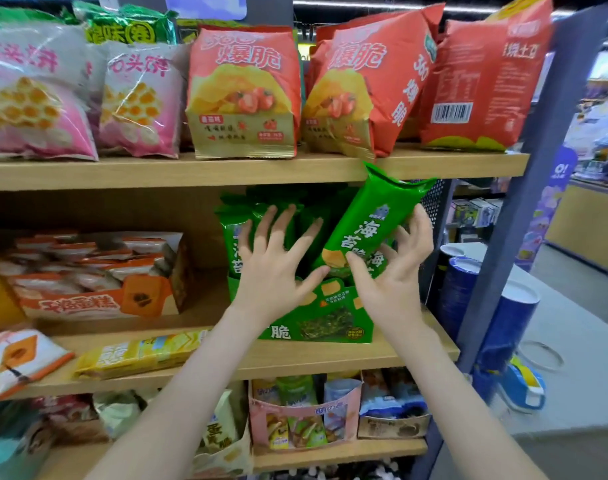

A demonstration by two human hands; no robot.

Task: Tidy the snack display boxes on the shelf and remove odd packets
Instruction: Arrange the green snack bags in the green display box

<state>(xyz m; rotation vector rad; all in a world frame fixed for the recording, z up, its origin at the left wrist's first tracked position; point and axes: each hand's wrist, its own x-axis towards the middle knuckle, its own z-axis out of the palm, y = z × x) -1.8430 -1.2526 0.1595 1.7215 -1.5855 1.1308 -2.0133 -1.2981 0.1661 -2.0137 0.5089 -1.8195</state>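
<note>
Snack display boxes, middle shelf (416, 351), and all the action is at the green box (330, 317) on the right-hand end. The right hand (392, 278) has one green packet (368, 223) clamped between thumb and curled fingers, tilted and lifted clear above the box, top end up near the shelf board overhead. The left hand (274, 268) is flat out, fingers straight and spread wide, pressing against the standing green packets (233, 244) inside the box. They look bunched and leaning, so I'd say this box is mid-tidy, not finished: the held packet matches the rest and probably belongs back in the row.

Plenty left beyond that, by my reckoning. Over to the left, the orange box (98, 303) sits skewed with its packets heaped unevenly. In front of it, loose on the shelf board, lie a yellow packet (139, 355) and a white-and-orange packet (18, 358) hanging at the edge; both look like strays to clear or re-home. One shelf down, the pink box (261, 420) carries a mix of colours, which may need sorting too. Early days, I'd call it.
</note>
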